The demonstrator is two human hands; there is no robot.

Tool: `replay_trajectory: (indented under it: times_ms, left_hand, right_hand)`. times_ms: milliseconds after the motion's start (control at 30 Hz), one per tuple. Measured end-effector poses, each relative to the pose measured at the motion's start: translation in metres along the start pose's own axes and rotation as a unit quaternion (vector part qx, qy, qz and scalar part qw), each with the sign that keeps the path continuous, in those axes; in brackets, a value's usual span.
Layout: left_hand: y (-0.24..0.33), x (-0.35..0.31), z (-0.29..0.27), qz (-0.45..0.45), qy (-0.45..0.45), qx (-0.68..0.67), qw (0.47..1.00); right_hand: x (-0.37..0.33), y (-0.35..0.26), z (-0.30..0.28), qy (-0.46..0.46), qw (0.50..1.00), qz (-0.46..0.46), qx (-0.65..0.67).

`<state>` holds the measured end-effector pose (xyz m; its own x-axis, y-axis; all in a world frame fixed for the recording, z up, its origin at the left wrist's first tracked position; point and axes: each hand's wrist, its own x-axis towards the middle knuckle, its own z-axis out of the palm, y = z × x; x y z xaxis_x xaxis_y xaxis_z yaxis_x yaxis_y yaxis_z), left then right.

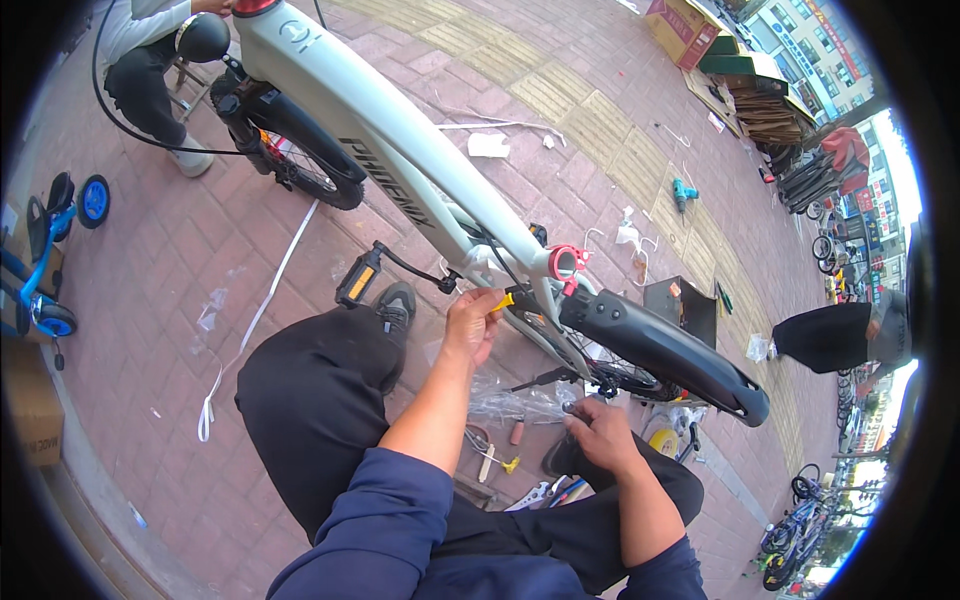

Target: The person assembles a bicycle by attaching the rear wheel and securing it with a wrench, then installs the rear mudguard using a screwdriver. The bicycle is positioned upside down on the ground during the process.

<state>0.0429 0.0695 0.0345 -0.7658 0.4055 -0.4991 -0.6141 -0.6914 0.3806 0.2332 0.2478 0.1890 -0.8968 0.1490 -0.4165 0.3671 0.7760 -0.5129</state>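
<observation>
A pale grey bicycle frame (400, 150) stands slanting in front of me, with a red seat clamp (568, 262) and a black rear mudguard (665, 350). My left hand (472, 325) is closed around a small yellow piece (505, 300) beside the lower frame, near the crank. Its kind is mostly hidden by the fingers. Lower down, below the rear wheel (625, 375), my right hand (603, 437) has its fingers pinched together; whatever lies in them is too small to make out. Crumpled see-through plastic (505, 400) lies beside that hand. A black pedal (358, 278) with orange reflectors sticks out to the left.
Tools, including a yellow-handled one (511, 465), lie between my legs, and a yellow tape roll (663, 441) is at the right. A teal power drill (684, 194) rests on the paving. One person (150, 80) sits at upper left; another (840, 335) is at right.
</observation>
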Motion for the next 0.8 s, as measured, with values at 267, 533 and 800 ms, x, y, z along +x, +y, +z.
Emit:
replay_trajectory:
  times_ms: [267, 533, 800]
  left_hand:
    - [0.015, 0.006, 0.004, -0.021, -0.101, -0.014, 0.995]
    - [0.006, 0.003, 0.013, 0.027, -0.012, -0.086, 0.996]
    - [0.0, 0.009, 0.026, 0.059, -0.023, -0.078, 0.995]
  right_hand:
    - [-0.005, 0.005, -0.002, 0.002, 1.0, -0.015, -0.001]
    - [-0.007, -0.003, -0.008, -0.014, 1.0, -0.001, 0.002]
    - [-0.007, 0.002, -0.005, -0.004, 1.0, -0.025, 0.003]
